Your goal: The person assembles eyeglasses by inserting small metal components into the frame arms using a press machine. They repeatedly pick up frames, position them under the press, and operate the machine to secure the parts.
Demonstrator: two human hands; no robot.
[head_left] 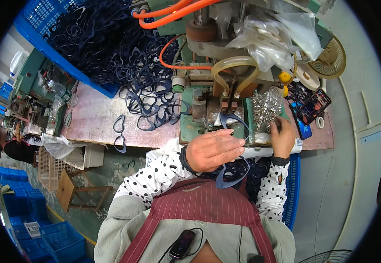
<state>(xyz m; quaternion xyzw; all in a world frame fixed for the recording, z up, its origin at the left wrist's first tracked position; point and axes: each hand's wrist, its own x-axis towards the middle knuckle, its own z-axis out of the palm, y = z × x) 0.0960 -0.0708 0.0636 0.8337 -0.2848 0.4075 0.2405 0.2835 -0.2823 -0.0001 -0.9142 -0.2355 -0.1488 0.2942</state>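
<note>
My left hand (210, 149) grips a dark blue plastic eyeglass frame (233, 173), holding its upper part against the bed of a green bench machine (199, 116). The frame's lower rim hangs down over my lap. My right hand (282, 136) is to the right, fingers pinched at the edge of a heap of small shiny metal parts (265, 106); what it pinches is too small to see. A pile of the same dark blue frames (148, 96) lies to the left of the machine on the worn wooden bench (94, 118).
A blue crate (81, 39) full of frames stands at the back left. Orange hoses (173, 13) and clear plastic bags (269, 35) hang over the machine. A phone (313, 106), tape roll (320, 122) and small fan (330, 59) are on the right. Another person (13, 147) sits far left.
</note>
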